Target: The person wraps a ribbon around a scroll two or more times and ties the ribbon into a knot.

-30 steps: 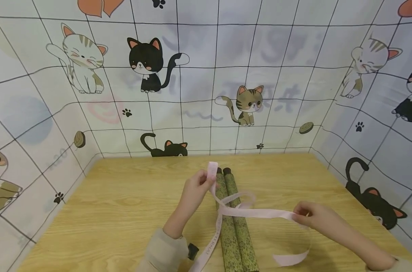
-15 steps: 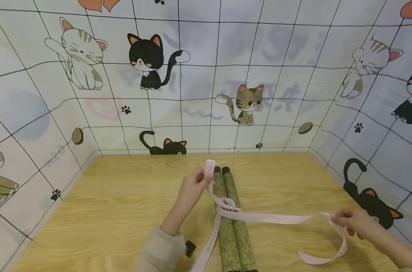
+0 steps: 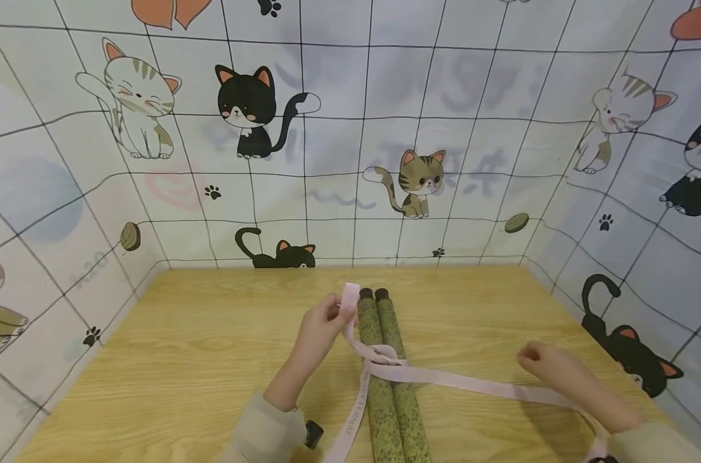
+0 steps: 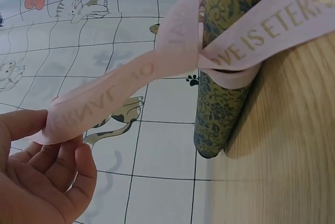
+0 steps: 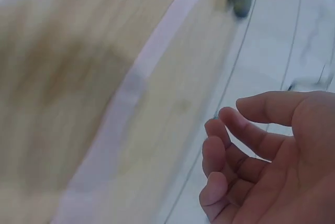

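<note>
Two green patterned scrolls [image 3: 388, 399] with dark end knobs lie side by side on the table, pointing away from me. A pale pink ribbon [image 3: 460, 381] with gold lettering is wound round them and crossed in a knot on top. My left hand [image 3: 321, 328] pinches a folded loop of the ribbon left of the scrolls; the left wrist view shows thumb and fingers on that loop [image 4: 63, 122]. Over the table to the right, my right hand [image 3: 559, 368] holds nothing. In the right wrist view its fingers [image 5: 213, 153] are loosely bent, apart from the ribbon.
The wooden table [image 3: 229, 328] reaches back to a white cloth backdrop [image 3: 339, 141] printed with cats and grid lines. Similar cloth stands at both sides. A small black object [image 3: 314, 435] is by my left sleeve. One ribbon tail [image 3: 350, 421] runs toward the front edge.
My right hand pulled the ribbon out to the right, shrinking the loop at the knot, then let go and came back left. The left hand keeps its pinch, shifting slightly left.
</note>
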A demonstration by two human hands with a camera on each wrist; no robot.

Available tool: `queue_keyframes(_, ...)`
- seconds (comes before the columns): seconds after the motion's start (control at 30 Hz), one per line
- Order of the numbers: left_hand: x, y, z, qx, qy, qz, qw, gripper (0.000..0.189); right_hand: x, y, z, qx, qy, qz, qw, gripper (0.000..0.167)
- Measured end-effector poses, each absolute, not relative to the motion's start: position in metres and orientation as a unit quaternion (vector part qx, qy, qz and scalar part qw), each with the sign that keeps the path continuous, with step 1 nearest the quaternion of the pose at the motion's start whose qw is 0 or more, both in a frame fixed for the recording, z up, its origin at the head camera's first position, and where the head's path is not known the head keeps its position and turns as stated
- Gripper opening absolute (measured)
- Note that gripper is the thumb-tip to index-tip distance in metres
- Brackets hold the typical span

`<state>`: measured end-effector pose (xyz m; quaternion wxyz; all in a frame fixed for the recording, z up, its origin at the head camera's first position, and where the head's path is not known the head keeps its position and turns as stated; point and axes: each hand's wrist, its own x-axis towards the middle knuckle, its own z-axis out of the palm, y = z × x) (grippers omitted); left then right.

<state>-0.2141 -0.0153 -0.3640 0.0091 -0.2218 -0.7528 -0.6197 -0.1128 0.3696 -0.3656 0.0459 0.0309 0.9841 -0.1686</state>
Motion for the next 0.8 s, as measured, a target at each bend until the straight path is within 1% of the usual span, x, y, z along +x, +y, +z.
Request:
queue_keyframes(0.1,-0.214,-0.021,-0.363,-0.206,-0.763,-0.613,0.007,0.024,-0.128,0.319,-0.355,-0.013,0.983,-0.184,0.025,0.021)
queue_keyframes(0.23,-0.215,-0.029,-0.359,-0.174,-0.780,-0.599,0.041,0.024,-0.145,0.263,-0.347,-0.052,0.976,-0.211,0.013,0.017)
queue_keyframes(0.3,-0.215,-0.035,-0.357,-0.159,-0.786,-0.594,0.059,0.022,-0.154,0.243,-0.348,-0.071,0.973,-0.220,0.003,0.013)
queue_keyframes(0.37,-0.215,-0.042,-0.358,-0.150,-0.789,-0.592,0.064,0.022,-0.161,0.226,-0.353,-0.089,0.972,-0.220,-0.003,0.009)
queue_keyframes(0.47,-0.214,-0.055,-0.363,-0.135,-0.802,-0.579,0.049,0.024,-0.169,0.207,-0.362,-0.109,0.973,-0.202,-0.009,0.006)
queue_keyframes(0.57,-0.213,-0.067,-0.371,-0.123,-0.827,-0.548,0.020,0.026,-0.176,0.194,-0.370,-0.119,0.977,-0.175,-0.018,0.008)
queue_keyframes(0.8,-0.211,-0.085,-0.392,-0.134,-0.909,-0.393,-0.043,0.015,-0.187,0.183,-0.382,-0.128,0.979,-0.158,-0.020,0.010)
